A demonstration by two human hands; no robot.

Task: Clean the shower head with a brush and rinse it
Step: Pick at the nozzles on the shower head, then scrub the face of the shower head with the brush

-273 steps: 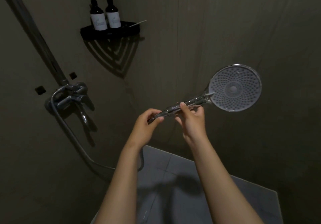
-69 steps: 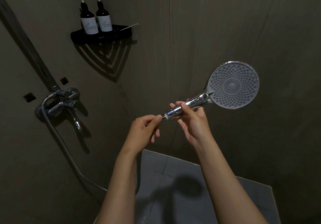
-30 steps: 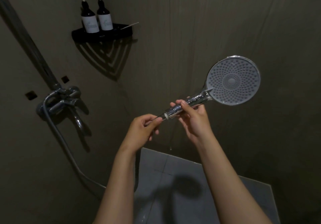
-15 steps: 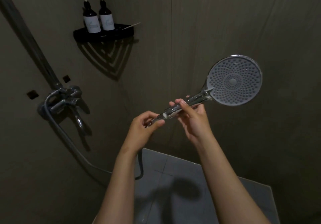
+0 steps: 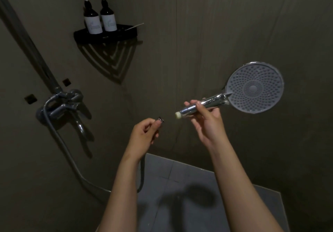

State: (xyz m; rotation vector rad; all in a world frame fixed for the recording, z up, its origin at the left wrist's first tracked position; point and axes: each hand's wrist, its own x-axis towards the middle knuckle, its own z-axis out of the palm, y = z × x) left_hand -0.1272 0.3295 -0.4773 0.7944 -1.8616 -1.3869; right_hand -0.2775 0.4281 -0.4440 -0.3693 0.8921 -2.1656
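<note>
The shower head [image 5: 254, 87] sits at the right of the frame, a little above the middle, with its nozzle face turned toward the camera. The right hand [image 5: 207, 122] grips it by the chrome handle, fingers curled round the shaft. Holding it low on the handle keeps the face bare and easy to reach with a brush. The handle's pale threaded end [image 5: 178, 115] points left and stands free.

Just left of it, and apart from it, the left hand [image 5: 144, 132] pinches the hose nut [image 5: 160, 119] between thumb and fingertips. The hose [image 5: 72, 159] drops from that hand, loops low and runs up to the tap [image 5: 61, 105] at mid left. So the head is off its hose, probably so it can be turned and scrubbed without the hose pulling on it.

No brush is in either hand. At the upper left a black corner shelf [image 5: 106, 33] carries two pump bottles [image 5: 91, 19], with a thin pale stick [image 5: 135, 26] beside them. Whether that stick is the brush I cannot tell. Scrubbing looks not yet begun. The left hand will likely need to let go of the hose first, and the loose nut may swing against the wall.
</note>
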